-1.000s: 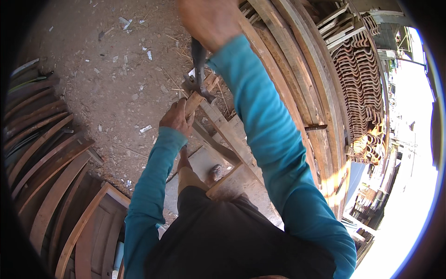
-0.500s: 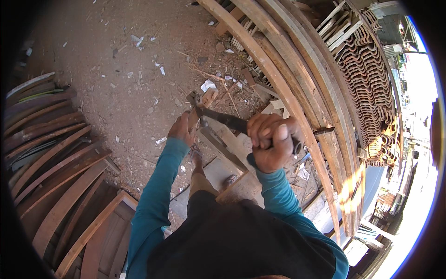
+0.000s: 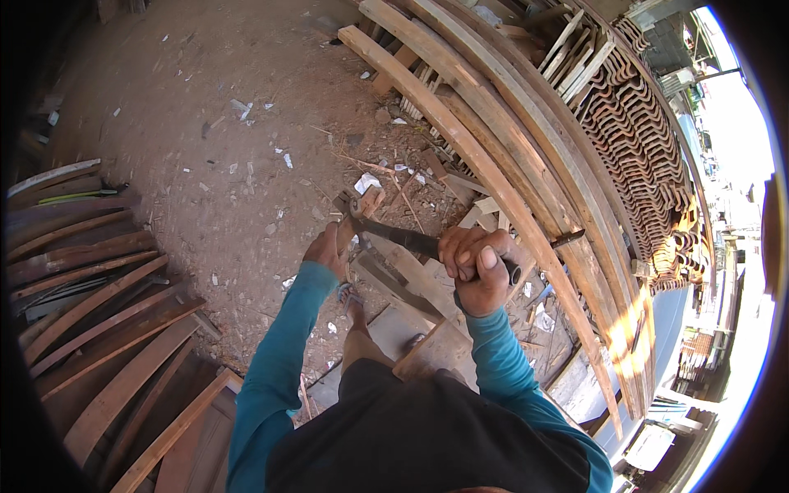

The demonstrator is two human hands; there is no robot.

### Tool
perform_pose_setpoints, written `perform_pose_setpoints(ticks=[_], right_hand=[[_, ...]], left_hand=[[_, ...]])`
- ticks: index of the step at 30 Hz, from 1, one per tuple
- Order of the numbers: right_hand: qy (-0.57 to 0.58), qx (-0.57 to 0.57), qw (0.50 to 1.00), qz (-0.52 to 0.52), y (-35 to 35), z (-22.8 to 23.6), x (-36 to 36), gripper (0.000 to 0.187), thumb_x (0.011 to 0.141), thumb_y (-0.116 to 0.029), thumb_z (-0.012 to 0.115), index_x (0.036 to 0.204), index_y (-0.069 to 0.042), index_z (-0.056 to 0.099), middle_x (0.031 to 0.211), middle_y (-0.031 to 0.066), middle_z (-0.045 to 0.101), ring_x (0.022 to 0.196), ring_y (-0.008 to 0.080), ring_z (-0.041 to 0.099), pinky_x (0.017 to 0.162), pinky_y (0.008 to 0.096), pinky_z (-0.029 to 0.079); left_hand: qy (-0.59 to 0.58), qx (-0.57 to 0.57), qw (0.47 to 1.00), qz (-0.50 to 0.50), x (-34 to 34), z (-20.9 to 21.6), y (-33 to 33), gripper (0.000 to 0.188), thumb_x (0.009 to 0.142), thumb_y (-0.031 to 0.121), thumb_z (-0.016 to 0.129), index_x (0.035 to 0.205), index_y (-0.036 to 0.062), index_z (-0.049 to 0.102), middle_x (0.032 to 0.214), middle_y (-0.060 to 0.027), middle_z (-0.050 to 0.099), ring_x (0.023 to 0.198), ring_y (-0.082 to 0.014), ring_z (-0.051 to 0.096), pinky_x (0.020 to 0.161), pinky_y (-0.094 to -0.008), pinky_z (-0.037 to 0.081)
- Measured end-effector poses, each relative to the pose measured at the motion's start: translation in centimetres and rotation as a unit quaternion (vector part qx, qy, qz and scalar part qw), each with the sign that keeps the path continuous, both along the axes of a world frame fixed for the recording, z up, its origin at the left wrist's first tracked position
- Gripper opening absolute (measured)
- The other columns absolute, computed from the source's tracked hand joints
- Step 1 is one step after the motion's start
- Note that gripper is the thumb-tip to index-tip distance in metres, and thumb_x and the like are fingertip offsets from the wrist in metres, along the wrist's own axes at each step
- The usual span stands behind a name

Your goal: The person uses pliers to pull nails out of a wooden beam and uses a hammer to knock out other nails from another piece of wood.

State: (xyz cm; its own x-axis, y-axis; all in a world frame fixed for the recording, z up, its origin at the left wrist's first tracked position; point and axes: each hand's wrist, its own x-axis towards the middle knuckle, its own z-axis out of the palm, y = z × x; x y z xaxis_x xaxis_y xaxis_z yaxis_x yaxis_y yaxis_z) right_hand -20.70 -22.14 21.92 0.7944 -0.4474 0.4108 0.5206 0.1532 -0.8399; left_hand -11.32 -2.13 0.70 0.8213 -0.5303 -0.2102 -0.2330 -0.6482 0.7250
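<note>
from where i stand, i see the right hand [image 3: 481,267] with its fingers curled tight around the handle of a hammer [image 3: 403,236]. the thumb lies along the top, maybe so the tool can't twist. a bit of handle pokes out behind the hand, so the hold is near the end, which i think gives a longer swing.

the hammer's head is right at a short piece of wood [image 3: 372,199]. i can't tell if the 2 are touching.

the left hand [image 3: 326,246] is closed on the near end of that wood, likely to keep it from sliding. i can't see all of its fingertips. the hand sits just beside the hammer's head, so a slip could hurt.

the short piece is out in front of the person, at the far end of a wooden stand [image 3: 415,279]. the stand may be there to hold it up off the ground [image 3: 214,164]. a flat board [image 3: 431,353] is close to the person's lap.

long beams [image 3: 460,135] lie piled on the right, maybe to leave room for the arms. more planks [image 3: 99,246] are on the left.
</note>
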Motion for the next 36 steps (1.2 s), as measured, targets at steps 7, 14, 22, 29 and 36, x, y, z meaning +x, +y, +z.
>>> perform_pose_setpoints(ticks=[7, 14, 22, 29, 36], right_hand=[[0.048, 0.056, 0.996, 0.04, -1.4, 2.4, 4.8, 0.028, 0.096, -0.018, 0.054, 0.073, -0.003, 0.051, 0.055, 0.0015, 0.043, 0.046, 0.0118, 0.041, 0.043, 0.0281, 0.033], [0.075, -0.034, 0.995, 0.054, -2.3, 2.0, 4.3, 0.029, 0.094, -0.021, 0.058, 0.072, -0.003, 0.052, 0.055, 0.0, 0.042, 0.046, 0.0103, 0.04, 0.043, 0.0281, 0.033], [0.039, 0.012, 0.999, -0.022, -3.1, -0.9, -3.6, 0.036, 0.095, -0.032, 0.054, 0.073, -0.003, 0.055, 0.052, 0.0025, 0.041, 0.049, 0.0194, 0.046, 0.062, 0.0401, 0.047], [0.082, 0.072, 0.991, -0.075, -4.2, -2.5, -5.8, 0.032, 0.096, -0.034, 0.048, 0.083, -0.005, 0.054, 0.058, 0.0024, 0.041, 0.057, 0.0205, 0.048, 0.078, 0.0446, 0.044], [0.143, -0.034, 0.989, -0.005, -3.4, 5.1, 6.5, 0.039, 0.097, -0.034, 0.054, 0.075, -0.002, 0.054, 0.054, 0.0021, 0.042, 0.048, 0.0144, 0.044, 0.051, 0.032, 0.041]], left_hand=[[-0.046, 0.049, 0.997, -0.028, 1.2, 0.0, 0.4, 0.051, 0.085, 0.016, 0.069, 0.128, 0.0062, 0.043, 0.104, -0.0274, 0.064, 0.094, -0.0477, 0.062, 0.076, -0.0543, 0.05], [-0.027, 0.117, 0.991, -0.058, 1.1, 1.3, 1.1, 0.057, 0.085, 0.02, 0.07, 0.131, 0.0089, 0.039, 0.105, -0.0278, 0.064, 0.095, -0.0465, 0.064, 0.079, -0.0548, 0.051], [-0.026, 0.08, 0.996, -0.027, 0.5, 0.2, 0.8, 0.057, 0.086, 0.017, 0.068, 0.133, 0.0081, 0.037, 0.104, -0.0282, 0.063, 0.096, -0.0478, 0.063, 0.08, -0.0553, 0.05], [0.047, 0.065, 0.994, -0.075, 1.8, 2.6, 0.9, 0.063, 0.084, 0.026, 0.073, 0.132, 0.0056, 0.038, 0.109, -0.0305, 0.063, 0.101, -0.0484, 0.062, 0.082, -0.0522, 0.051], [0.099, 0.009, 0.993, -0.059, 1.6, 2.1, 0.8, 0.062, 0.082, 0.03, 0.077, 0.129, 0.0093, 0.041, 0.107, -0.0252, 0.066, 0.1, -0.046, 0.064, 0.08, -0.0512, 0.051]])
